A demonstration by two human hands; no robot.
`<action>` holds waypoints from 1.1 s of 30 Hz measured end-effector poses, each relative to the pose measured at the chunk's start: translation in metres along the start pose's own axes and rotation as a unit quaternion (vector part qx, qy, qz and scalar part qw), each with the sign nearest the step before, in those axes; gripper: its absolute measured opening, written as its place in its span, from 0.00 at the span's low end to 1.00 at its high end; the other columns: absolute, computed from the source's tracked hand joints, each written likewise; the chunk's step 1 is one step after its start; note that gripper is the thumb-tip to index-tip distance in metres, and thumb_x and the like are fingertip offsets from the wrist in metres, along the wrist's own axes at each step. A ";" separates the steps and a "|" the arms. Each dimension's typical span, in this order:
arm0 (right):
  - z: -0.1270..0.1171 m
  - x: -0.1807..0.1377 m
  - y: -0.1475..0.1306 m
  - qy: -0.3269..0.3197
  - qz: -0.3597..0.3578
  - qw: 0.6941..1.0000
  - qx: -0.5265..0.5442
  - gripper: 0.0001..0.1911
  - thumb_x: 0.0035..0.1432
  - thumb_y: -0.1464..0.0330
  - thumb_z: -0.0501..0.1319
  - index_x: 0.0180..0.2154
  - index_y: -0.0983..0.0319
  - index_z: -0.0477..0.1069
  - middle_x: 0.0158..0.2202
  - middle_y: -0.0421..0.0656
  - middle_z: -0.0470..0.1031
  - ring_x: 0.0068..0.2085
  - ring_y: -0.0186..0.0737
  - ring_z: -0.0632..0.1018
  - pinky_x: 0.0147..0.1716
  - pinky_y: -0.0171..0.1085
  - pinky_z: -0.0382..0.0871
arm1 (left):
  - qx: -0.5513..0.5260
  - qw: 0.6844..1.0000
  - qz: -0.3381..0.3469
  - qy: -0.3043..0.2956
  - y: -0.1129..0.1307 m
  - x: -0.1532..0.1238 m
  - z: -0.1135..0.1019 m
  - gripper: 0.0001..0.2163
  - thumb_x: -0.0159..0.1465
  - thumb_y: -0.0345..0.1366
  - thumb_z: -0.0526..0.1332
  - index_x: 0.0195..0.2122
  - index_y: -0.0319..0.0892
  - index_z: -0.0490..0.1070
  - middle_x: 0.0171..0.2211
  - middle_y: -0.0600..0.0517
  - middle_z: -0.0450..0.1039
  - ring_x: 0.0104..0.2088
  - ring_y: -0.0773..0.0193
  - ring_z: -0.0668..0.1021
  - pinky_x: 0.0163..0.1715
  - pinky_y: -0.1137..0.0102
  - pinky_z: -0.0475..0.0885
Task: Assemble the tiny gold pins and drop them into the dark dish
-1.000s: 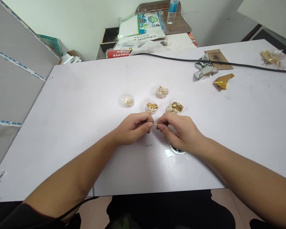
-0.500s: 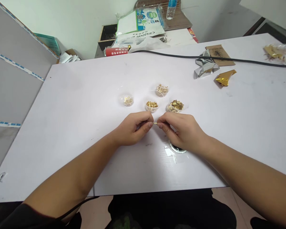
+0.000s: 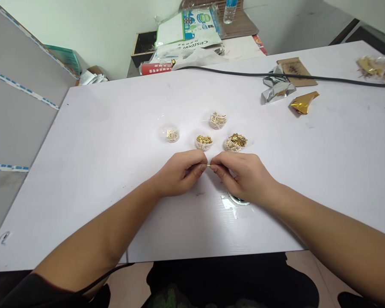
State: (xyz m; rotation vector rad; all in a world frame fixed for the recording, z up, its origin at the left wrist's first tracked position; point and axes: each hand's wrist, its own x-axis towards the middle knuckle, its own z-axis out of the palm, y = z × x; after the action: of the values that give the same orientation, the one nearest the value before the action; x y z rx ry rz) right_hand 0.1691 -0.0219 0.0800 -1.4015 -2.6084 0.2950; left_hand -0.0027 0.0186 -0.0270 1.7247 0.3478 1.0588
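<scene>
Between my fingertips runs a thin gold-coloured metal pin (image 3: 208,165), only a short stretch of it showing. My left hand (image 3: 189,171) pinches its left end, and my right hand (image 3: 235,171) pinches the right end; both are closed. Just beyond them stand small clear cups of gold pieces: one cup (image 3: 204,143) right behind the fingers, another cup (image 3: 235,142) behind my right hand, a third cup (image 3: 218,121) farther back. Off to the left, a cup (image 3: 172,135) holds paler thin pins. Under my right wrist lies a round dark item with a pale rim (image 3: 240,201), partly hidden.
A black cable (image 3: 244,74) crosses the back of the white table (image 3: 99,141). Silver foil packets (image 3: 277,92), a brown card (image 3: 297,72), a gold foil packet (image 3: 304,103) and a clear bag (image 3: 374,68) lie at the back right. Clear film (image 3: 230,207) lies near my right wrist.
My right hand has shifted slightly left, closer to my left hand, so less of the pin shows between them. The cups stay where they were.
</scene>
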 end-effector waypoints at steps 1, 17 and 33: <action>0.001 0.000 0.000 0.002 0.002 1.000 0.004 0.08 0.64 0.72 0.53 0.31 0.60 0.65 0.24 0.39 0.70 0.25 0.34 0.70 0.25 0.33 0.62 | 0.001 1.000 0.002 0.001 0.000 0.000 0.001 0.08 0.67 0.29 0.51 0.29 0.41 0.61 0.25 0.56 0.60 0.25 0.71 0.62 0.27 0.74 0.60; -0.001 0.003 -0.003 0.015 0.064 0.996 0.054 0.07 0.64 0.70 0.56 0.32 0.62 0.66 0.24 0.38 0.71 0.24 0.31 0.70 0.24 0.31 0.61 | 0.001 0.999 -0.016 0.046 0.001 -0.001 0.000 0.11 0.69 0.36 0.51 0.29 0.40 0.64 0.22 0.58 0.61 0.23 0.73 0.61 0.26 0.75 0.59; -0.001 0.003 -0.002 -0.027 0.045 0.996 0.077 0.11 0.61 0.73 0.51 0.25 0.62 0.62 0.18 0.36 0.63 0.21 0.29 0.64 0.21 0.30 0.57 | -0.060 0.995 -0.070 0.047 0.007 0.001 0.001 0.09 0.64 0.34 0.55 0.27 0.39 0.66 0.20 0.58 0.62 0.22 0.74 0.62 0.23 0.77 0.59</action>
State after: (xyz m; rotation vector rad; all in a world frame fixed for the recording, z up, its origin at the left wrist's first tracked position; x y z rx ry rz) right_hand 0.1663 -0.0202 0.0819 -1.4791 -2.5055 0.5420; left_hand -0.0033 0.0156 -0.0205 1.5255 0.4486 1.0397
